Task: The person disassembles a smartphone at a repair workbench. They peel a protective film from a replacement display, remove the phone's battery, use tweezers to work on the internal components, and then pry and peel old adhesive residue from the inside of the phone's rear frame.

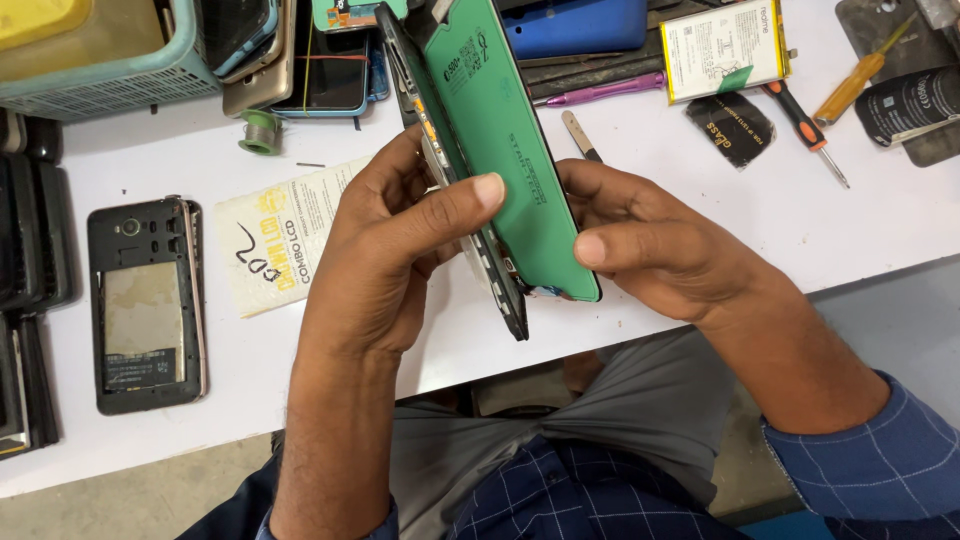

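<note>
Above the white bench (pixel 700 230), the left hand (pixel 385 250) and right hand (pixel 650 250) each grip a phone frame (pixel 470 200) with a green-backed display panel (pixel 505 140). Panel partly separated along one edge; not yet seated or freed. An opened phone (pixel 145 305) lies aside.

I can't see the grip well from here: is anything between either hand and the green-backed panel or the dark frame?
Nothing visible. The left hand and right hand both grip directly: the left thumb lies across the dark phone frame onto the green-backed panel, and the right thumb presses the panel's lower edge. The other fingers are hidden behind it.
</note>
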